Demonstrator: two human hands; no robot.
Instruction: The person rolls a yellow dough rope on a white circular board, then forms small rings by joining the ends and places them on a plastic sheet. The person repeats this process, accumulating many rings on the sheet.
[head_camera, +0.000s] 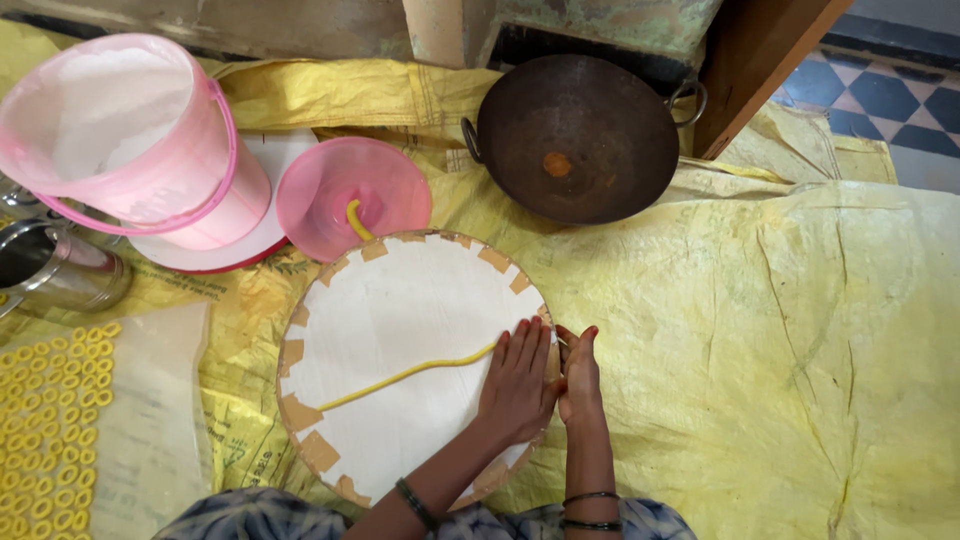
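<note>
A round white board (400, 300) with brown tape patches around its rim lies on a yellow sheet. A long thin yellow dough rope (400, 376) stretches across it from lower left to right. My left hand (518, 380) lies flat, palm down, on the rope's right end, fingers together. My right hand (579, 376) sits at the board's right edge, fingers curled against the rim beside the left hand. Whether it pinches any dough is hidden.
A pink bucket (130, 130) stands on a white lid at upper left, a pink lid (352, 195) with a short yellow dough piece beside it. A dark iron wok (577, 137) sits behind the board. Several yellow dough rings (50, 420) lie at left, near a steel vessel (55, 268).
</note>
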